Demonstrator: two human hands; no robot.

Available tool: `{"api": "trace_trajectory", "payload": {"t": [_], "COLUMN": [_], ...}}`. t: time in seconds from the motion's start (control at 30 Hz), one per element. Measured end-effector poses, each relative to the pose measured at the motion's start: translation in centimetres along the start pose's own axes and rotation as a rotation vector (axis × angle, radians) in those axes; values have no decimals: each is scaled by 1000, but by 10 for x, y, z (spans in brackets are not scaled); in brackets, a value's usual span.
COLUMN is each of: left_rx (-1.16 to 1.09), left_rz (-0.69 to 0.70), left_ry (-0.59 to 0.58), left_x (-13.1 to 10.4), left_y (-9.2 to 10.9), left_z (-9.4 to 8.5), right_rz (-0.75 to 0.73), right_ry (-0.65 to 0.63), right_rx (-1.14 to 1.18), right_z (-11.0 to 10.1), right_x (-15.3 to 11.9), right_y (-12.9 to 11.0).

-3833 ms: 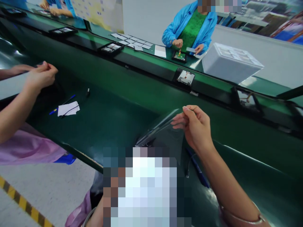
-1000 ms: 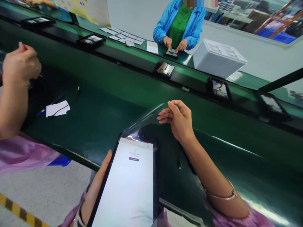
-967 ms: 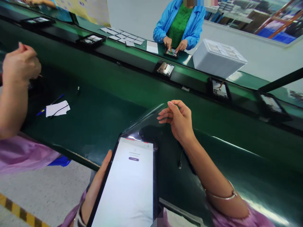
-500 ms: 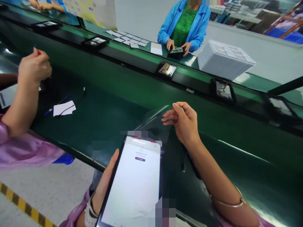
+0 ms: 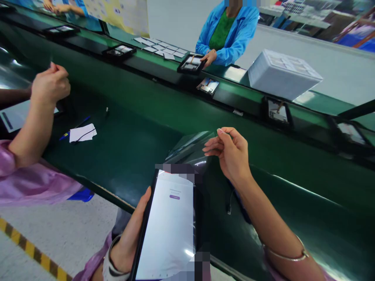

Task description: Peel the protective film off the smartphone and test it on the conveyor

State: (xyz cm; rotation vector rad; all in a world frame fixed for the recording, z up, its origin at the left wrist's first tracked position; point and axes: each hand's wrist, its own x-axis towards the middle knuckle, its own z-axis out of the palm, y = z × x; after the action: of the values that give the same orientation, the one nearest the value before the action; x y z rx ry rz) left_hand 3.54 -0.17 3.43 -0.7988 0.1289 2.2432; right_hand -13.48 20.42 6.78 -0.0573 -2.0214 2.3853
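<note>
A black-framed tablet (image 5: 170,230) with a lit white screen rests in my left hand (image 5: 133,232), which grips its left edge. My right hand (image 5: 230,152) pinches the corner of a clear plastic film (image 5: 191,146) between thumb and forefinger, its other fingers loosely curled. The film slants up from the tablet's top end, lifted off the screen there. How far it still lies on the glass I cannot tell. Beside my right forearm, a dark cable with a metal plug (image 5: 229,208) lies on the green bench (image 5: 131,144).
A neighbour's forearm (image 5: 41,113) reaches in at left, near a blue pen (image 5: 74,128) and white paper (image 5: 83,132). Across the conveyor (image 5: 164,84), carrying opened devices, a person in a blue jacket holds a device (image 5: 191,63). A white foam stack (image 5: 283,74) stands at right.
My right hand has shifted slightly right, still pinching the film, which shows wider. The tablet has tilted a little. The person opposite has moved a device leftward onto the conveyor side.
</note>
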Motion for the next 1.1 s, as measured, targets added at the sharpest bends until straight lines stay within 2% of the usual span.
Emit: {"api": "trace_trajectory", "payload": {"t": [0.17, 0.27, 0.5, 0.8, 1.1], "left_rx": [-101, -94, 44, 93, 63], "left_rz": [-15, -23, 92, 95, 98], "left_ry": [-180, -233, -189, -197, -162], "left_x": [5, 16, 37, 30, 30], "left_y": [6, 13, 31, 43, 46], "left_z": [-4, -8, -16, 4, 1], "right_rz": [5, 11, 69, 81, 84], "right_ry": [1, -17, -49, -73, -70], "right_rx": [-15, -30, -57, -57, -57], "right_z": [0, 0, 1, 9, 8], "right_x": [2, 4, 3, 9, 11], "right_y": [1, 6, 28, 35, 35]}}
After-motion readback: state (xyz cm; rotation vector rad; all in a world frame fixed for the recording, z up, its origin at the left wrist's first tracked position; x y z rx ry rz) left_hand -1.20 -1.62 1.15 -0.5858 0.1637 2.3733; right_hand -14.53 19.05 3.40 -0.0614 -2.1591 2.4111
